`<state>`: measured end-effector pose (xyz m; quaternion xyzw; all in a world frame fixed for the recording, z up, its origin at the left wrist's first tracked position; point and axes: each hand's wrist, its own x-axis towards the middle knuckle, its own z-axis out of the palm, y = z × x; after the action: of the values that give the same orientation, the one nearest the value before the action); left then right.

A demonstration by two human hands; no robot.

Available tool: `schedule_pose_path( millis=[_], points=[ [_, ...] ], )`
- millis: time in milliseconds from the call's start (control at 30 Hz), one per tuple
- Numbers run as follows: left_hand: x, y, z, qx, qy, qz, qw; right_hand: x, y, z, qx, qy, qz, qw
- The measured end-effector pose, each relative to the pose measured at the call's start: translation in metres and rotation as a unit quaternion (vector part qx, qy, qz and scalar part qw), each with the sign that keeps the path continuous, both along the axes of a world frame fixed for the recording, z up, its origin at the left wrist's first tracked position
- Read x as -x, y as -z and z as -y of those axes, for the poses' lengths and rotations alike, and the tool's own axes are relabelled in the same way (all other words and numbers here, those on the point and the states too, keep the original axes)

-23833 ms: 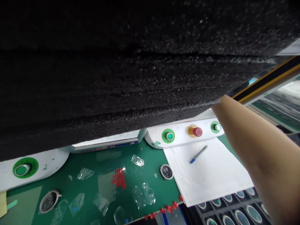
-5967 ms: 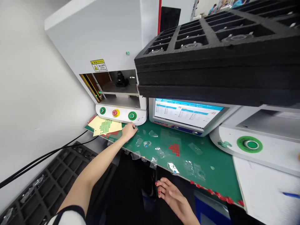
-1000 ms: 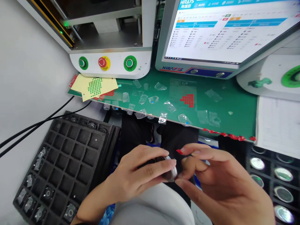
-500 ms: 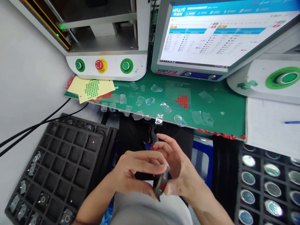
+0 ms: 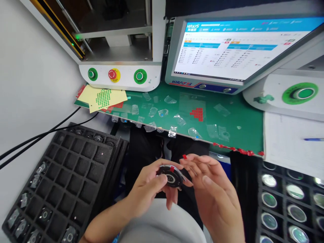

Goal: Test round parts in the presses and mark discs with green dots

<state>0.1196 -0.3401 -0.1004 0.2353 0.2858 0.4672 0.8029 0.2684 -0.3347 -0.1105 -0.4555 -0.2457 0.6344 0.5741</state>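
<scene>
My left hand (image 5: 149, 187) pinches a small round watch case (image 5: 171, 177) by its rim, over my lap below the green mat (image 5: 243, 114); my right hand (image 5: 212, 189) is open, fingertips beside it. It looks light, rigid, smooth and scratch-prone, so edge grips suit best. Half a second ago it stood edge-on; now its face is up.

Left hand (image 5: 149, 189) grips a round black disc (image 5: 170, 177) while the right hand (image 5: 215, 195) touches its edge below the green mat (image 5: 243, 111).
</scene>
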Motion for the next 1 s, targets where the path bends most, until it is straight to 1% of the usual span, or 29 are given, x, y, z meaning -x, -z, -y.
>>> schedule_pose_path(
  millis=[67, 167, 367, 433, 500, 567, 700, 767, 833, 900, 1000],
  points=[
    [-0.002, -0.003, 0.002, -0.027, -0.015, -0.055, 0.998, 0.002, 0.001, 0.003, -0.01, -0.011, -0.001, 1.0],
    [-0.004, -0.007, 0.005, -0.045, -0.028, -0.118, 0.992, 0.005, 0.0, 0.006, -0.027, -0.021, 0.002, 0.999],
    [-0.007, -0.008, 0.007, -0.074, -0.047, -0.181, 0.98, 0.009, -0.005, 0.015, -0.07, -0.061, 0.006, 0.996],
    [-0.008, -0.007, 0.008, -0.098, -0.047, -0.192, 0.975, 0.013, -0.007, 0.019, -0.063, -0.074, -0.001, 0.995],
    [-0.009, -0.006, 0.009, -0.125, -0.049, -0.201, 0.97, 0.017, -0.01, 0.021, -0.031, -0.07, -0.007, 0.997],
    [-0.009, -0.006, 0.01, -0.149, -0.055, -0.23, 0.96, 0.02, -0.012, 0.022, -0.007, -0.067, -0.013, 0.998],
    [-0.006, -0.008, 0.01, -0.207, -0.045, -0.309, 0.927, 0.022, -0.014, 0.017, -0.036, -0.118, -0.037, 0.992],
    [-0.004, -0.009, 0.008, -0.248, -0.034, -0.331, 0.91, 0.022, -0.015, 0.013, -0.036, -0.122, -0.054, 0.99],
    [-0.003, -0.011, 0.006, -0.29, -0.026, -0.359, 0.887, 0.025, -0.018, 0.011, -0.024, -0.113, -0.07, 0.991],
    [-0.002, -0.013, 0.005, -0.332, -0.017, -0.398, 0.855, 0.027, -0.02, 0.012, -0.012, -0.108, -0.083, 0.991],
    [-0.002, -0.017, 0.004, -0.394, -0.009, -0.473, 0.788, 0.029, -0.021, 0.016, -0.004, -0.106, -0.102, 0.989]
  ],
)
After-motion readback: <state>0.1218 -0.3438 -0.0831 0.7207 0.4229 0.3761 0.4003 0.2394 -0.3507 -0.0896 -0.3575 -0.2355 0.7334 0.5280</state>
